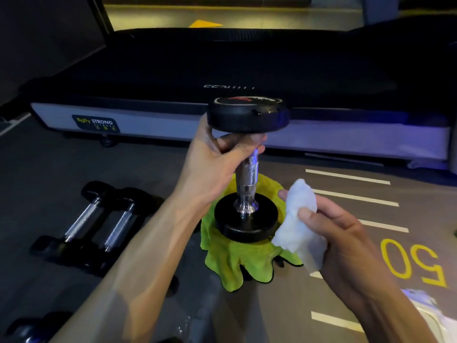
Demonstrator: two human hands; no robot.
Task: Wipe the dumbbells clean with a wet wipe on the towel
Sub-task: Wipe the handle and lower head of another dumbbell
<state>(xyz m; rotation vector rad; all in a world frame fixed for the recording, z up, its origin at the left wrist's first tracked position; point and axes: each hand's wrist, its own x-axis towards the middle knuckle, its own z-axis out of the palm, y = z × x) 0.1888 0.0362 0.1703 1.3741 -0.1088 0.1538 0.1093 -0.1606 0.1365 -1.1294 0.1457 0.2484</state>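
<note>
Gripping the upright dumbbell at its handle top, left hand fingers were curled; right hand pinched the wet wipe beside the lower plate on the green towel.

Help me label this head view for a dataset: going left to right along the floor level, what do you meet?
Pair of small dumbbells → green towel with the upright dumbbell standing on it, gripped by the left hand → wet wipe held in the right hand → yellow floor number.
</note>
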